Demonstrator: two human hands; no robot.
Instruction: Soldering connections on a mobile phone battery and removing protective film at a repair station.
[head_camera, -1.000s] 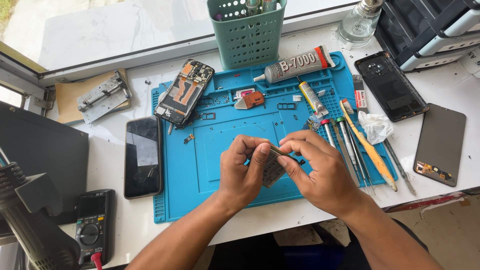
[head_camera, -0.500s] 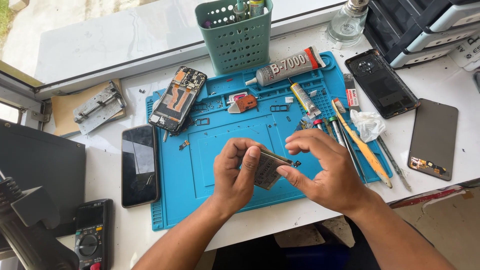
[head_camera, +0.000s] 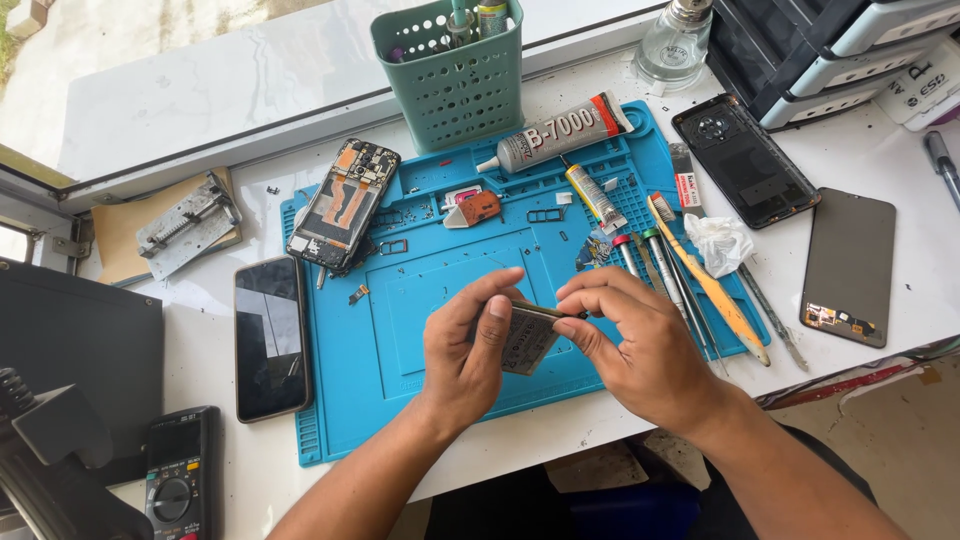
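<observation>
My left hand (head_camera: 468, 352) and my right hand (head_camera: 640, 345) meet over the front middle of a blue work mat (head_camera: 400, 330). Together they hold a small flat grey part (head_camera: 527, 338), a thin rectangular piece held tilted above the mat. The left thumb and forefinger pinch its left edge. My right fingertips pinch its upper right edge, where a thin dark strip shows. An opened phone body (head_camera: 343, 206) with exposed boards lies at the mat's back left.
On the mat: a glue tube (head_camera: 560, 133), a small tube (head_camera: 594, 193), screwdrivers and a yellow pry tool (head_camera: 706, 280). A green basket (head_camera: 452, 72) stands behind. A dark phone (head_camera: 270, 336), a back cover (head_camera: 745, 160), a screen panel (head_camera: 850, 266), a multimeter (head_camera: 178, 480) surround it.
The view has shifted slightly. Both hands stay together over the mat, and the grey part has been turned a little between the fingers.
</observation>
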